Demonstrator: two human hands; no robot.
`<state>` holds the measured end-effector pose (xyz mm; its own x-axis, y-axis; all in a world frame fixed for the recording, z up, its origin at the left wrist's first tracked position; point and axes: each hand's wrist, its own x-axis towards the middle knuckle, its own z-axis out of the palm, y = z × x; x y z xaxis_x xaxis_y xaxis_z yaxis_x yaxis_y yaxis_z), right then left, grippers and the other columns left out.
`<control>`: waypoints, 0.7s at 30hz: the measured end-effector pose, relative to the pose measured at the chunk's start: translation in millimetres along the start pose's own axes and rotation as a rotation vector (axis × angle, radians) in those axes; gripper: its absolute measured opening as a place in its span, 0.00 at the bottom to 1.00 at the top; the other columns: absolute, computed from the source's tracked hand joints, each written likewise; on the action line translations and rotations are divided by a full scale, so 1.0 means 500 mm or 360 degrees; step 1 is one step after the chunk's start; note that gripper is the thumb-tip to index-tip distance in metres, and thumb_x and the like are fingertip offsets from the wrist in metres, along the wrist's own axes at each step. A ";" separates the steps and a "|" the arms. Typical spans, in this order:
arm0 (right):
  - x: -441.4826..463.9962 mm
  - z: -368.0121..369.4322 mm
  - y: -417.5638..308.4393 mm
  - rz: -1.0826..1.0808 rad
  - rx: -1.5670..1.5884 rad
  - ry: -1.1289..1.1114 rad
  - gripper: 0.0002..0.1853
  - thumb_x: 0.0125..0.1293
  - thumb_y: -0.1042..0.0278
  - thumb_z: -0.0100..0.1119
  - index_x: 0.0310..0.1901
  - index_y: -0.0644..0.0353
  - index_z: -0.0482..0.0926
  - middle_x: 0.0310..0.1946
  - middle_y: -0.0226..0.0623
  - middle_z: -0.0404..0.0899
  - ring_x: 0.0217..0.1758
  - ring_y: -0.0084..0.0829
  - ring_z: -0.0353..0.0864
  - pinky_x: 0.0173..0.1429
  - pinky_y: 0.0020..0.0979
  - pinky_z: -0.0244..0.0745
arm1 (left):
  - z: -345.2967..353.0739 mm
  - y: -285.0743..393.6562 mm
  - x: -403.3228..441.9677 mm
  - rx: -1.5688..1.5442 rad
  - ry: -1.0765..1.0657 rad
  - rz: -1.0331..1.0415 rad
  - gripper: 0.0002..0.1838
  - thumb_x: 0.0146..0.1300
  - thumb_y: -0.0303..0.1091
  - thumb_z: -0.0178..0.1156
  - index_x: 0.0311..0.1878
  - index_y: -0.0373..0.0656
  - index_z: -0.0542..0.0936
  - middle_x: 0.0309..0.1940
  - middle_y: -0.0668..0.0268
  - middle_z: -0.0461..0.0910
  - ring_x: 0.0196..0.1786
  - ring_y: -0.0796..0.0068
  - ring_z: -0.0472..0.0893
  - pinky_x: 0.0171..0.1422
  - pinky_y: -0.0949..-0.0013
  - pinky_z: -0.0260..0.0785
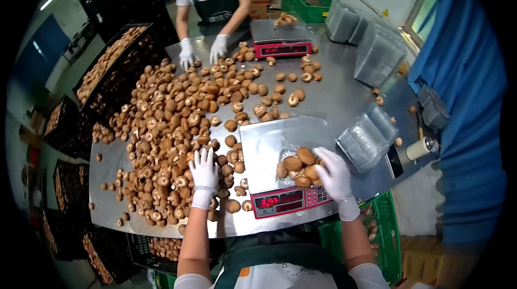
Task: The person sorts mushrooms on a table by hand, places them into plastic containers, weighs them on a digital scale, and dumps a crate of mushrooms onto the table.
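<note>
My left hand (204, 175), in a white glove, rests on the loose pile of brown mushrooms (167, 127) with its fingers stretched out. A clear plastic tray (285, 151) of mushrooms (305, 166) lies on the plate of the near red scale (258, 168), whose display reads 0.155. At that tray's right edge is my gloved right hand (335, 176), fingers apart and touching or very close to the mushrooms. Whether its fingertips press on one I cannot make out.
Stacked clear trays (366, 138) stand right of the scale, with more (379, 54) behind. A co-worker's gloved hands (218, 48) reach the pile's far side, beside a second red scale (283, 49). Green crate (385, 230) and black crates of mushrooms (113, 68) flank the metal table (334, 95).
</note>
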<state>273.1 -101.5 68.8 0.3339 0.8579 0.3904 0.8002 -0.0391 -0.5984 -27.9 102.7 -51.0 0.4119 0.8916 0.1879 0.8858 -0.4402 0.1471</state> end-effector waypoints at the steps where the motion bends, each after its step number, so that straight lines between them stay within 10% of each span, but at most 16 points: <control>1: 0.010 0.004 -0.022 -0.0084 -0.0197 -0.0104 0.20 0.59 0.73 0.58 0.55 0.56 0.77 0.51 0.43 0.78 0.57 0.41 0.76 0.62 0.38 0.69 | 0.012 -0.018 -0.009 0.0125 -0.0169 0.0018 0.27 0.57 0.37 0.61 0.62 0.53 0.72 0.66 0.61 0.66 0.71 0.56 0.60 0.72 0.42 0.47; 6: 0.012 0.037 0.012 0.0135 0.0306 0.0038 0.23 0.59 0.72 0.58 0.58 0.54 0.76 0.55 0.42 0.75 0.56 0.41 0.76 0.63 0.38 0.69 | 0.014 -0.043 -0.014 -0.0207 0.0125 0.0139 0.16 0.50 0.27 0.62 0.46 0.47 0.80 0.48 0.64 0.78 0.52 0.59 0.74 0.58 0.58 0.66; 10: -0.010 -0.017 0.019 0.0110 -0.0254 -0.0023 0.22 0.61 0.68 0.57 0.59 0.53 0.75 0.58 0.42 0.73 0.63 0.44 0.70 0.68 0.42 0.63 | -0.027 -0.009 -0.010 -0.1014 0.0347 -0.0136 0.14 0.51 0.23 0.67 0.42 0.39 0.77 0.42 0.58 0.77 0.44 0.58 0.77 0.51 0.64 0.70; 15: -0.040 -0.014 0.037 0.0119 0.0049 -0.0020 0.19 0.64 0.68 0.55 0.57 0.59 0.76 0.60 0.46 0.73 0.67 0.46 0.67 0.70 0.39 0.61 | -0.163 0.216 -0.001 -0.1930 0.0238 0.0130 0.17 0.51 0.21 0.67 0.45 0.38 0.74 0.51 0.56 0.77 0.56 0.66 0.76 0.62 0.65 0.67; 21: -0.041 -0.020 0.035 0.0100 0.0116 0.0239 0.15 0.64 0.73 0.54 0.52 0.61 0.78 0.52 0.43 0.78 0.60 0.42 0.74 0.66 0.37 0.66 | -0.134 0.319 -0.016 -0.1285 -0.0301 0.1105 0.23 0.55 0.39 0.68 0.52 0.39 0.77 0.61 0.53 0.72 0.68 0.48 0.66 0.73 0.53 0.54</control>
<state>285.0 -124.9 57.3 0.4571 0.7688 0.4472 0.7390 -0.0485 -0.6720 95.9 18.1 36.1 0.8573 0.3918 0.3340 0.0721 -0.7337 0.6756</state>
